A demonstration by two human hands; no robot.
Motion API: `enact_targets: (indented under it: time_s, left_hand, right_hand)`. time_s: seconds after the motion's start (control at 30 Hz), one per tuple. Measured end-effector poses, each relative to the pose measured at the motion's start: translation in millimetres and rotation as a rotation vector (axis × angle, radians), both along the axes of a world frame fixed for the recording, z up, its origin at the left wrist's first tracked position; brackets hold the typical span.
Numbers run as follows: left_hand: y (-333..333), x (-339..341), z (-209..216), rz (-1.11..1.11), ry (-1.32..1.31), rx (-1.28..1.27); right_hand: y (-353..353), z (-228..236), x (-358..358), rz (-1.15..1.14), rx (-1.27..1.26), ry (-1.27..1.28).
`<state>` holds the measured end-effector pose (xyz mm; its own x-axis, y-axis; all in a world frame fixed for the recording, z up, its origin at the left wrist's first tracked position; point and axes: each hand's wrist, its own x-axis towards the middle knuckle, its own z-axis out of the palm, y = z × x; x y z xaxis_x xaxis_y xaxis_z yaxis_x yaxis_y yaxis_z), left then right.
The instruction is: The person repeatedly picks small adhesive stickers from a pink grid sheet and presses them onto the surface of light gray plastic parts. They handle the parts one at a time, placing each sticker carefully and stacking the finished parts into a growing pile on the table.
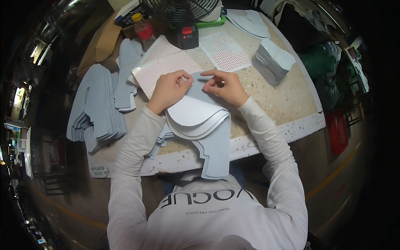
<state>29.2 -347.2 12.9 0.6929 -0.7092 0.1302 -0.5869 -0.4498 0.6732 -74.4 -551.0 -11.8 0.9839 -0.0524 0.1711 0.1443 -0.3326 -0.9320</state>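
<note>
In front of me lies a small stack of grey-blue cut sheet pieces [216,156], its upper pieces curled over to show white undersides [193,111]. Their lower ends hang past the table's near edge. My left hand [170,88] is closed at the stack's far left, thumb against curled fingers; anything pinched there is too small to make out. Across the grey-blue surface [199,86] from it is my right hand [226,86], index finger stretched out and thumb apart from it, with nothing visible between them. Beyond my left hand are sheets of small red-printed labels [166,66].
Tall piles of grey-blue pieces [98,104] stand at the left. Another label sheet [227,54] and a stack of cut pieces [273,62] lie at the far right. Behind are a fan [179,8], its battery base [187,37], a red bottle [143,31] and a cardboard box [108,41].
</note>
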Motion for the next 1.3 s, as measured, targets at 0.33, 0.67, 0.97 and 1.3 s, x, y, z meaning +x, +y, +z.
enact_targets:
  time_s: [0.33, 0.67, 0.97, 1.3]
  left_hand:
    - [-1, 2, -20, 0.012, -0.312, -0.125]
    - [5, 5, -1, -0.105, 0.142, 0.041]
    - [2, 2, -14, -0.004, -0.270, -0.066]
    - [2, 11, -13, -0.088, -0.066, -0.046]
  right_hand:
    - [-14, 0, 5, -0.369, -0.365, -0.411]
    - [5, 3, -2, -0.023, -0.105, -0.218]
    - [-1, 6, 2, -0.272, -0.290, -0.350]
    - [7, -2, 1, -0.026, -0.130, -0.175]
